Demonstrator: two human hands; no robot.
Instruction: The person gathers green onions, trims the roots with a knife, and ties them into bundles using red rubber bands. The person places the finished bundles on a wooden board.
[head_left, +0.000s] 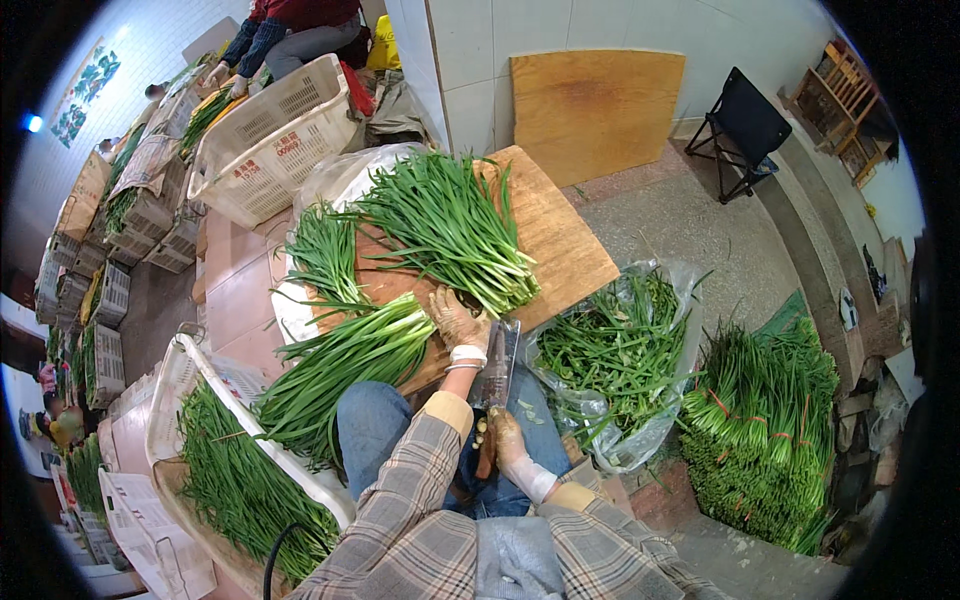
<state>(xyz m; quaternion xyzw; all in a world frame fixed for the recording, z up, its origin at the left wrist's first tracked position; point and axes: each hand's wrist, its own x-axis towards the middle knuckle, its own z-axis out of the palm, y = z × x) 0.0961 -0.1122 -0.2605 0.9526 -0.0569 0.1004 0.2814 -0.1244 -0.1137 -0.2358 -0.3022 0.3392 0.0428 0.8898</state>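
Observation:
A large pile of green garlic chives (457, 225) lies on a wooden board (570, 240) before me. My left hand (457, 322), in a thin glove, rests at the pale cut ends of this pile; whether it grips any stems is unclear. Another bunch of chives (352, 360) spreads to its left, over the board's near edge and a crate rim. A smaller bunch (326, 251) lies at the board's far left. My right hand (510, 442), also gloved, is closed around the handle of a cleaver (496, 367), whose broad blade points away from me, beside my left wrist.
A white crate (255, 442) of chives stands at left. At right are a clear plastic bag (686, 330) with loose greens and a stack of banded bundles (765, 442). Another person (300, 30) works behind an upper-left crate (277, 150). A folding chair (750, 127) stands upper right.

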